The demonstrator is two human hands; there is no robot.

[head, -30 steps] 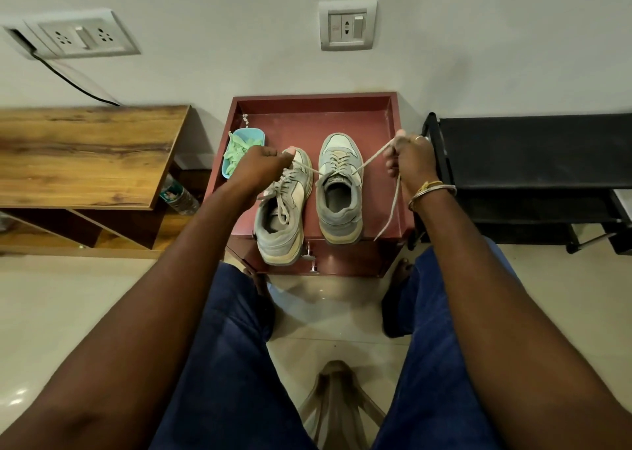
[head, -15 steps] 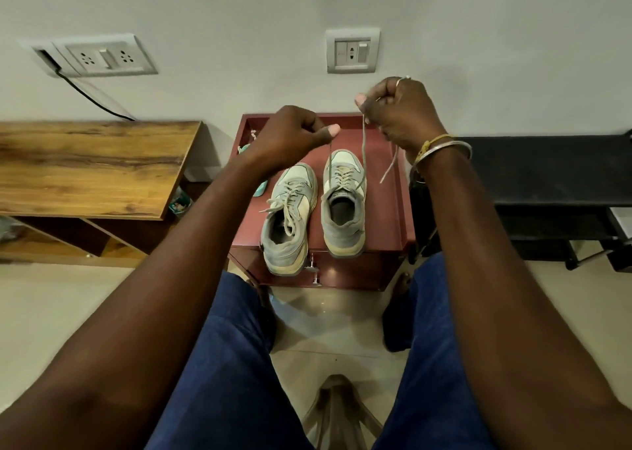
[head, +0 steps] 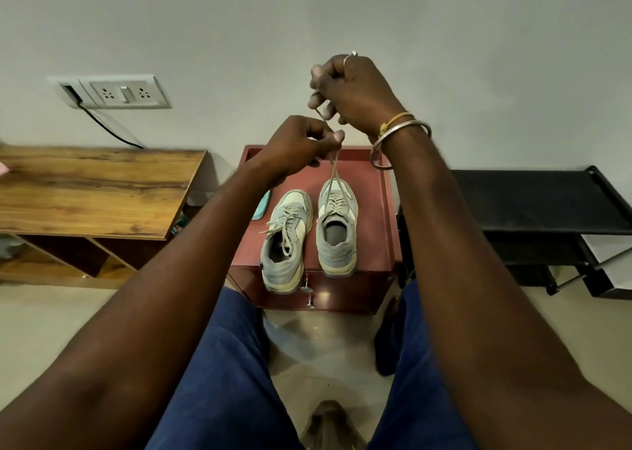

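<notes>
Mid-frame, the left hand (head: 297, 145) and, just above it, the right hand (head: 355, 90) pinch a lace (head: 333, 172) drawn taut up from the shoe (head: 337, 237). The other shoe (head: 285, 244) sits just beside it on a red cabinet (head: 384, 210).

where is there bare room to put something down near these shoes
Bare: the strip between the right shoe and the red stand's right rim, the wooden tabletop, the black rack top. Crowded: the left shoe beside the teal dish, and the raised lace.
</notes>
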